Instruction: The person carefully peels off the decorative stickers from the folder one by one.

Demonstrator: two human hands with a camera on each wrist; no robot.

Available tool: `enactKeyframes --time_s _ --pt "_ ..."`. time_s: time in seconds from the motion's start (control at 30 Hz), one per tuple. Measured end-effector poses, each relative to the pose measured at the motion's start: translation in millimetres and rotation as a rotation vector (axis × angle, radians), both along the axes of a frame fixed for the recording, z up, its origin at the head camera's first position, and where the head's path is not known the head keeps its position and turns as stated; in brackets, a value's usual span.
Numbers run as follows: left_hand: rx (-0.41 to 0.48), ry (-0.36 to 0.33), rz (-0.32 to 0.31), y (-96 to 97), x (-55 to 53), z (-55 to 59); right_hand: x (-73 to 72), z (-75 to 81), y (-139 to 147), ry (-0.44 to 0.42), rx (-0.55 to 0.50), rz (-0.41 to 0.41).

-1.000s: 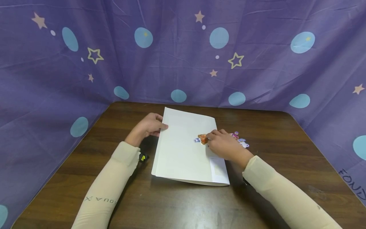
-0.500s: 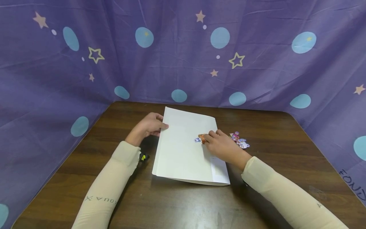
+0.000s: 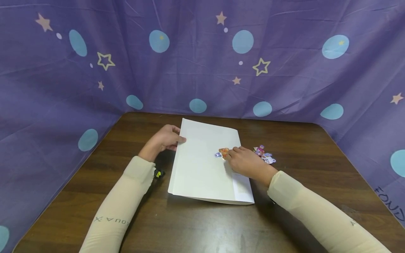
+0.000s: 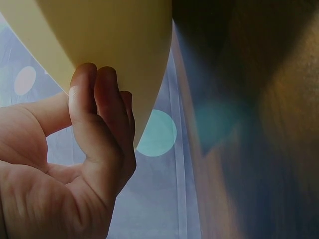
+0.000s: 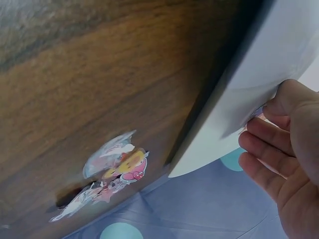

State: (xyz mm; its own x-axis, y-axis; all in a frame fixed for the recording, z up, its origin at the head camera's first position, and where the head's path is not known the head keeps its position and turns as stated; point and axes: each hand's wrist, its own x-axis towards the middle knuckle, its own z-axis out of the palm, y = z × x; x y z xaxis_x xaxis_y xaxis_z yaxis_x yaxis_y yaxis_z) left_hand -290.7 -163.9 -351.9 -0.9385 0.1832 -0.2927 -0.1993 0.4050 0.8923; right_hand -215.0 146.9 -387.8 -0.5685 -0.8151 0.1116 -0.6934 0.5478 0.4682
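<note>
A white folder [image 3: 205,168] lies slightly tilted on the wooden table, its lower edge bowed open. My left hand [image 3: 166,137] grips its left edge; in the left wrist view the curled fingers [image 4: 107,94] lie on the underside. Near the folder's right edge, my right hand [image 3: 248,161] touches the surface with bent fingertips, at an orange sticker [image 3: 223,152] that they partly cover. Beside that is a small blue sticker [image 3: 217,155]. In the right wrist view, the thumb and index finger meet over a sticker [image 5: 257,113], mostly hidden.
Several loose character stickers [image 3: 265,155] lie piled on the table right of the folder, behind the right hand. A paler rectangle [image 3: 242,184] marks the folder's lower right. A purple curtain [image 3: 202,70] with stars and blue spots surrounds the dark wooden table [image 3: 202,228].
My right hand has shifted slightly left and its fingertips have moved about over the orange sticker. Left hand and folder have stayed in place.
</note>
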Motion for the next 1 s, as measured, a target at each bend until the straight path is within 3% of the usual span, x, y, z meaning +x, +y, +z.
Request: enactKeyframes --time_s 0.57,1.0 --pt "0.013 0.002 0.000 -2.8 -1.0 -0.8 -2.7 5.2 2.1 0.054 -0.014 -0.006" --pt "0.008 0.008 0.006 -3.6 0.8 0.2 -3.1 5.8 7.2 -0.014 -0.065 -0.053"
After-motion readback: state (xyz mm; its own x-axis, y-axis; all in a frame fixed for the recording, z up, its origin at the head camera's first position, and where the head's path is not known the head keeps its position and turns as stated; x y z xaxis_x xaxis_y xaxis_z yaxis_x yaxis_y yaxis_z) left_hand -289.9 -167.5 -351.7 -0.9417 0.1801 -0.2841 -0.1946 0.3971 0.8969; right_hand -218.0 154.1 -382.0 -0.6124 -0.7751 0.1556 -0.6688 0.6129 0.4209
